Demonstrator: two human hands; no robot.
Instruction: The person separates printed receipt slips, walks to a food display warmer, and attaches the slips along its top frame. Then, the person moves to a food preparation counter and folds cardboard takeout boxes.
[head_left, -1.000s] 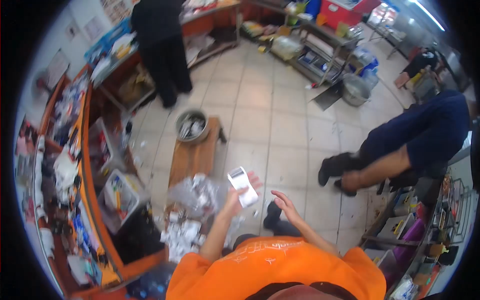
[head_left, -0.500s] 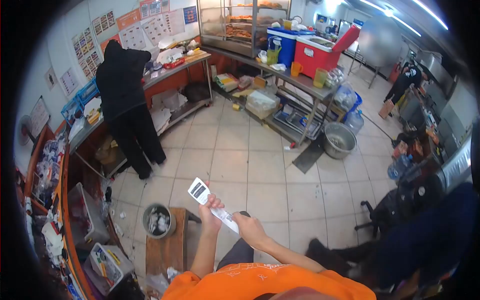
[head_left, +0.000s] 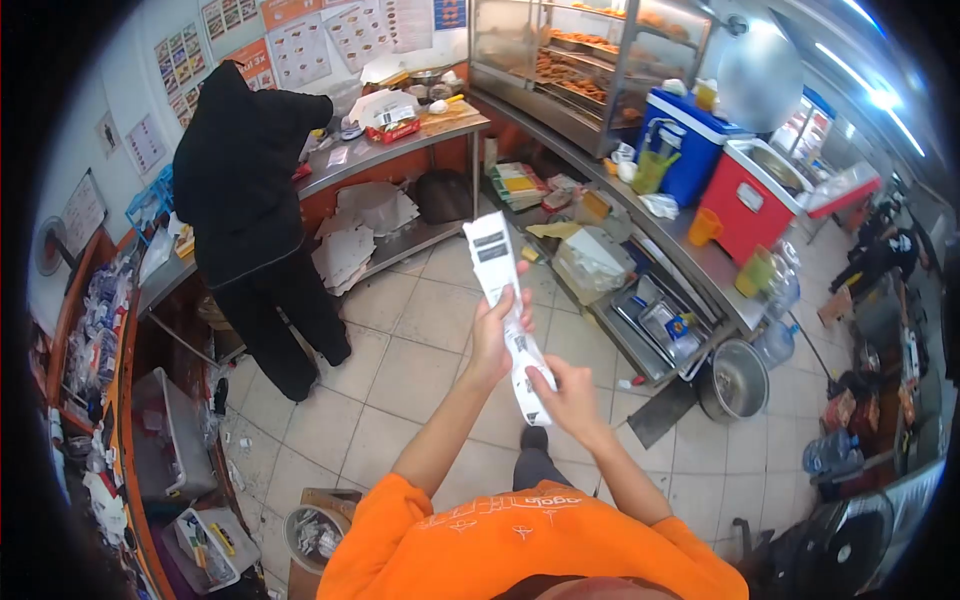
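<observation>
A long white printed paper receipt (head_left: 492, 262) is stretched out in front of my chest, with black blocks of print near its top end. My left hand (head_left: 492, 335) grips it around the middle, fingers wrapped over the strip. Lower down, my right hand (head_left: 568, 393) pinches the paper near its bottom part, thumb on top. The strip bends slightly between the two hands, and its lower end hangs past my right thumb. The small print is too blurred to read.
A person in black (head_left: 240, 180) bends over the left-hand worktable (head_left: 350, 165). Ahead stand a glass food cabinet (head_left: 500, 60), a blue cooler (head_left: 680, 140) and a red cooler (head_left: 745, 200). A metal pot (head_left: 735, 385) and a waste bucket (head_left: 312, 535) stand on the floor.
The receipt has risen in view and points more upright, both hands still on it. My viewpoint has shifted closer to the worktables, and the bucket and bench have slid lower.
</observation>
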